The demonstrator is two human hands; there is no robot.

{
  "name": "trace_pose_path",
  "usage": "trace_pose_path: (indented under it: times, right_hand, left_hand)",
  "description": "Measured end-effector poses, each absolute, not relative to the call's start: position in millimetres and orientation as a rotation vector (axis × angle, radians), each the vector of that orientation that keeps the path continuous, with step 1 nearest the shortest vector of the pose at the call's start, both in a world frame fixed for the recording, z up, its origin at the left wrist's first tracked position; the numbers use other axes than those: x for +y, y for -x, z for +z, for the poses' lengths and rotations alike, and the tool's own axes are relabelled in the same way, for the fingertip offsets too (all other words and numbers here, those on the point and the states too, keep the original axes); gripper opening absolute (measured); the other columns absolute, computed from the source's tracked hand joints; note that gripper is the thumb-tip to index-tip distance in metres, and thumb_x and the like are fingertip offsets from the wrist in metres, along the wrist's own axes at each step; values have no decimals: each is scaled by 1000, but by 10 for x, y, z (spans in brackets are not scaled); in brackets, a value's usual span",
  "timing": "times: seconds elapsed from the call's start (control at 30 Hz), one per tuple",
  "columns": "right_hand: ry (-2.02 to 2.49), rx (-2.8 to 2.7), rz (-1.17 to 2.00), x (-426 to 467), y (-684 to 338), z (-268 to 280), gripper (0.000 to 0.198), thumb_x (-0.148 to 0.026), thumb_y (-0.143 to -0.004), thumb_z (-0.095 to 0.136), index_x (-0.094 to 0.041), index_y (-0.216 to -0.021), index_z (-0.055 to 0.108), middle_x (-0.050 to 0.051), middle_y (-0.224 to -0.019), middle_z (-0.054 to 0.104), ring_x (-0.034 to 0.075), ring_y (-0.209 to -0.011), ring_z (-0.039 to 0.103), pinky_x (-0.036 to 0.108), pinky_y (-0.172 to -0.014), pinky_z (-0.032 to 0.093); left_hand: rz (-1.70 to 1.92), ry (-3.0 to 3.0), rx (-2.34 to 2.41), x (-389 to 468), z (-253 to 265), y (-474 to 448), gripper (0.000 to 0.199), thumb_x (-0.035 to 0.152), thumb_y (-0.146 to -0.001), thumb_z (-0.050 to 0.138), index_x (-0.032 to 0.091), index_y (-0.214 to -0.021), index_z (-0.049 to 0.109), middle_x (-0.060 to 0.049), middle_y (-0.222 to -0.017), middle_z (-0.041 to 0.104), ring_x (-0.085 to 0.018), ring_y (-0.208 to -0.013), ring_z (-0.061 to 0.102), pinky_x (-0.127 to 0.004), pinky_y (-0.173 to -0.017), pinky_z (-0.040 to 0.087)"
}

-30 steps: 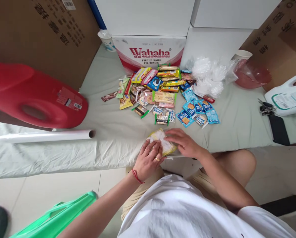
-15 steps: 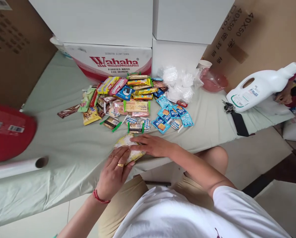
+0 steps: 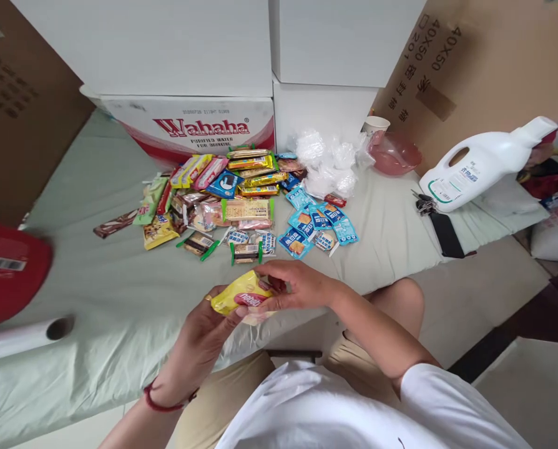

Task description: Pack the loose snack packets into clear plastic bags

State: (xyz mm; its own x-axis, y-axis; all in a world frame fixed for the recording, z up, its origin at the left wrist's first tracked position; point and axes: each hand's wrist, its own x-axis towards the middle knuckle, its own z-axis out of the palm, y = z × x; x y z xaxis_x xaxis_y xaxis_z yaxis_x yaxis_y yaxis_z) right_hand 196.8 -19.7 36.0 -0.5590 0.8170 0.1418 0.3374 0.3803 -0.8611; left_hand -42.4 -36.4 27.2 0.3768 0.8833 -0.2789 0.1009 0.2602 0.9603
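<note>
Two hands on the yellow packet!
Left hand, right hand: fingers gripping opposite sides; light, even pressure works best.

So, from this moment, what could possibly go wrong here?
The yellow packet, held by the left hand and right hand, is near the front edge of the cloth; it might fall if the grip slips. The flat black object beside the keys also lies near that edge and could be knocked off. The loosely heaped snack packets might slide if bumped.
</note>
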Motion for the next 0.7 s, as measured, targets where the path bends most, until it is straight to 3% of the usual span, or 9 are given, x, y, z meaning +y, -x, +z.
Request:
trace_pose_path:
  times: [0.13, 0.27, 0.4, 0.57, 0.7]
  right_hand:
    - [1185, -1860, 1249, -513, -2216, 412, 50, -48, -89, 78, -20, -128, 65, 7, -113, 67, 21, -105, 58, 34, -96, 48]
    - [1236, -1326, 1558, -840, -2471, 379, 51, -50, -87, 79, -19, -124, 64, 4, -112, 68, 18, -99, 63, 29, -86, 53]
    - [1286, -936, 1589, -1039, -2834, 326, 46, -45, -79, 87, -20, -114, 69, 2, -107, 73, 17, -94, 67, 30, -85, 55]
    - [1403, -582, 1147, -750, -3921, 250, 47, -39, -66, 95, -21, -102, 72, 5, -102, 78, 22, -89, 74, 36, -82, 61]
    - [1791, -506, 574, -67, -5066, 146, 29, -33, -75, 89, -17, -87, 67, 5, -76, 74, 22, -70, 72, 39, -70, 63]
  left_hand:
    - [619, -986, 924, -397, 271, 73, 46, 54, -81, 81, 22, -109, 66, -9, -114, 75, -28, -105, 71, -37, -84, 58]
    - [497, -897, 820, -398, 279, -377, 47, 55, -76, 85, 20, -102, 67, -8, -104, 76, -26, -98, 71, -38, -86, 57]
    - [374, -881, 760, -315, 330, -789, 54, 60, -69, 87, 20, -99, 67, -7, -105, 75, -28, -102, 69, -41, -90, 56]
    - [498, -1182, 999, -215, 354, -861, 52, 65, -79, 74, 21, -108, 69, -10, -120, 72, -31, -121, 64, -43, -100, 54]
    - [639, -1498, 1290, -205, 169, -328, 41, 60, -86, 64, 25, -106, 70, -8, -125, 72, -31, -122, 66, -44, -102, 55]
